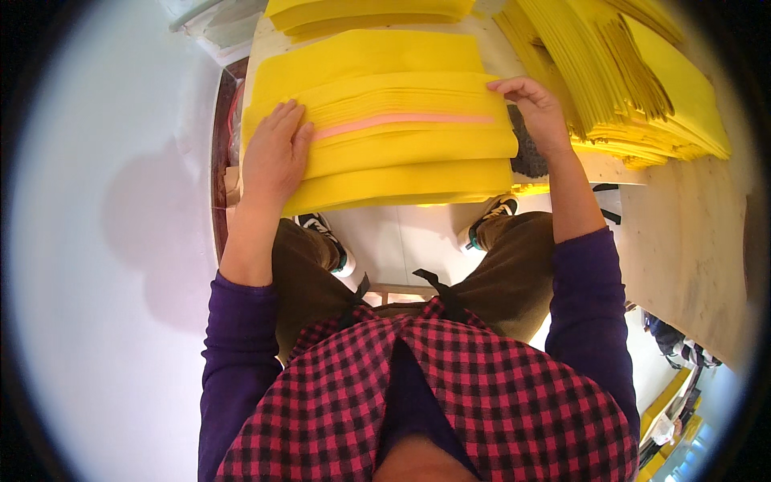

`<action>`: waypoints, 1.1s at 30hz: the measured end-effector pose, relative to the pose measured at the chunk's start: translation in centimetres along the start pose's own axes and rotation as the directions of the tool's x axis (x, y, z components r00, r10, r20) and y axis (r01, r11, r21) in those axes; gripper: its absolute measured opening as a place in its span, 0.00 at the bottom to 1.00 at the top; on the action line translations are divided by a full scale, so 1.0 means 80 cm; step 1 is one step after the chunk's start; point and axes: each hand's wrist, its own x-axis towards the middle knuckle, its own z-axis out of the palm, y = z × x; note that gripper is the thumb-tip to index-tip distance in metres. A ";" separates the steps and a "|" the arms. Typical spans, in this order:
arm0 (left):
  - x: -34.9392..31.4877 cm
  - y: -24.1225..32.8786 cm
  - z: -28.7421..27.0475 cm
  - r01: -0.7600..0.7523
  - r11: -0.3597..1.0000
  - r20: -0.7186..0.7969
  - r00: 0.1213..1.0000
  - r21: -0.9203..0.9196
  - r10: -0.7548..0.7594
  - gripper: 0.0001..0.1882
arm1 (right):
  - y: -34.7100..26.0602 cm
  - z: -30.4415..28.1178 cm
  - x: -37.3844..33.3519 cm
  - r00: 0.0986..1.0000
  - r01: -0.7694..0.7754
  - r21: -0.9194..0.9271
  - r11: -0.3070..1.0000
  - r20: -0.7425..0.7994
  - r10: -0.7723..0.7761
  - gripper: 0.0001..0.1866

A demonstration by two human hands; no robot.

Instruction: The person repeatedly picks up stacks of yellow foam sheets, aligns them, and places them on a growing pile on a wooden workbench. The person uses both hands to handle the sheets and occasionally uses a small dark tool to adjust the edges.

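Note:
In front of me a fanned stack of yellow fabric-like sheets lies on the table, its layers stepped toward my body. A narrow pink strip runs across the middle, between the layers. My left hand rests flat on the left end of the stack, fingers stretched out and pointing away from me. At the far right corner, my right hand has its fingers bent and pinched on the edge of the upper yellow sheets. Part of its grip is hidden by the fingers themselves.
More yellow sheets lie beyond the stack. Thick folded yellow bundles are piled at the right on the wooden table. A dark grey textured piece sits beside my right wrist. A white wall stands close at left.

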 end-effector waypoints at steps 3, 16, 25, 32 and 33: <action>-0.002 -0.002 0.001 -0.007 1.000 -0.022 1.000 -0.007 0.007 0.18 | -0.018 0.002 0.003 0.989 -0.017 -0.177 0.984 -0.150 -0.010 0.13; -0.002 -0.002 0.005 -0.063 0.996 -0.058 0.996 0.056 0.066 0.17 | -0.053 0.156 0.052 0.877 0.481 -0.717 0.504 0.403 -0.262 0.30; 0.008 -0.016 -0.009 -0.005 0.997 -0.080 0.997 -0.072 -0.001 0.12 | -0.020 0.164 0.006 0.931 0.347 -0.867 0.359 0.365 -0.018 0.38; 0.043 -0.057 -0.029 0.254 0.965 0.044 0.967 -0.071 -0.251 0.14 | -0.017 0.164 0.006 0.934 0.338 -0.851 0.401 0.355 -0.032 0.39; 0.045 -0.062 -0.029 0.299 0.949 0.084 0.953 -0.102 -0.291 0.16 | -0.017 0.164 0.006 0.935 0.337 -0.852 0.401 0.354 -0.033 0.39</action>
